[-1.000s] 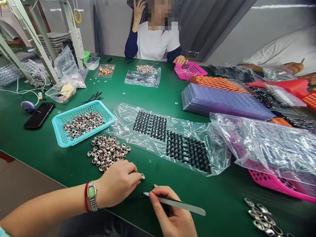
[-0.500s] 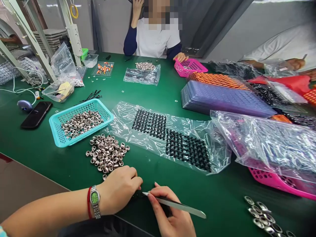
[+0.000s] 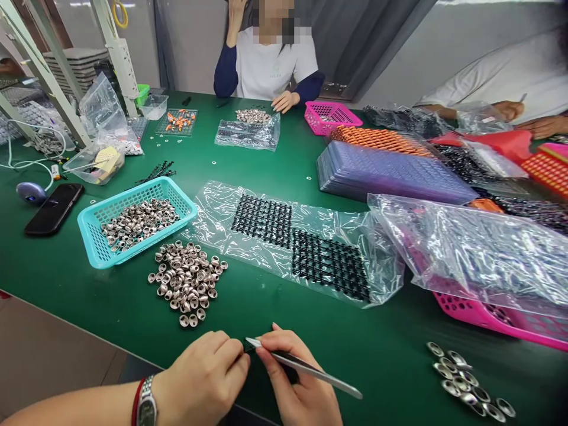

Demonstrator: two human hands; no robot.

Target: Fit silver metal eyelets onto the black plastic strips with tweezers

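Low in the middle of the view, my left hand [image 3: 206, 373] is closed in a pinch; what its fingers hold is mostly hidden. A small dark piece [image 3: 249, 348] shows at its fingertips. My right hand [image 3: 297, 378] grips a pair of metal tweezers [image 3: 319, 376], whose tips point left and meet the dark piece. Just beyond my left hand is a loose pile of small silver metal rings [image 3: 189, 278]. More of these rings lie in a turquoise basket [image 3: 137, 257] behind the pile.
Black latticed parts [image 3: 328, 263] lie on a clear plastic bag [image 3: 213, 236]. To the right are stacked clear trays [image 3: 377, 168], a pink basket [image 3: 461, 307] under plastic, and larger silver rings [image 3: 470, 381]. A phone [image 3: 54, 208] lies left. A co-worker [image 3: 270, 65] sits opposite.
My left hand has drawn back from the ring pile toward the table's near edge. The tweezer tips now touch the dark piece at its fingers. The co-worker's hand has left the far pink basket.
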